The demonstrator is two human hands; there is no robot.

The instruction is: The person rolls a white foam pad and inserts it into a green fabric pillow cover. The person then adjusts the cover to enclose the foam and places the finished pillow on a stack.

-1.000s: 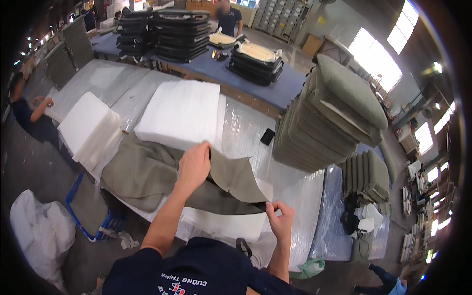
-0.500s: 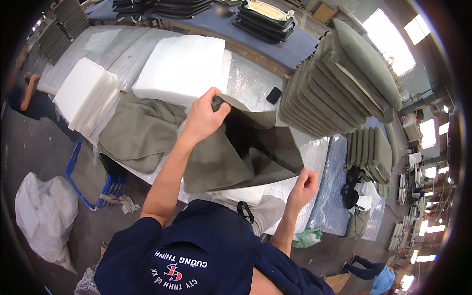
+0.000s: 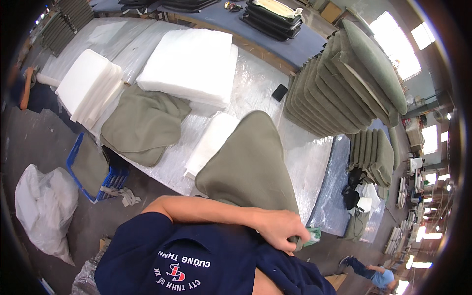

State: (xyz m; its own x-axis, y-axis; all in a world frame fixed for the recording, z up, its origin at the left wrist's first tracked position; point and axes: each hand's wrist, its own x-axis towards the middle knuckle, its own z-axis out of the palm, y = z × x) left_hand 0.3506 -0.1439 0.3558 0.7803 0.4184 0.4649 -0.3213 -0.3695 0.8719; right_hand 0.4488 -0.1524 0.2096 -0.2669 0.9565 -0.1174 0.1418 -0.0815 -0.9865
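Observation:
A grey-green fabric cushion cover [image 3: 248, 160] stretches out before me over the plastic-wrapped table, one corner rounded and pointing away. My left arm crosses my body to the right. Its hand [image 3: 281, 227] is closed on the cover's near edge. My right hand cannot be seen; the cover and my left arm hide that area. Beside the cover on the left, a white foam pad [image 3: 212, 141] lies partly beneath it. Farther left is a loose pile of the same grey-green fabric [image 3: 142, 125].
White padding sheets [image 3: 189, 64] and a smaller white stack [image 3: 91, 86] lie toward the back. Tall grey-green cushion stacks [image 3: 329, 88] stand at right, near a black phone [image 3: 280, 92]. A blue crate [image 3: 78, 169] and white plastic bag [image 3: 46, 211] are on the floor at left.
My left hand has come from the cover's far left edge to its near right edge. The cover's mouth has turned toward me, and my right hand has gone out of sight.

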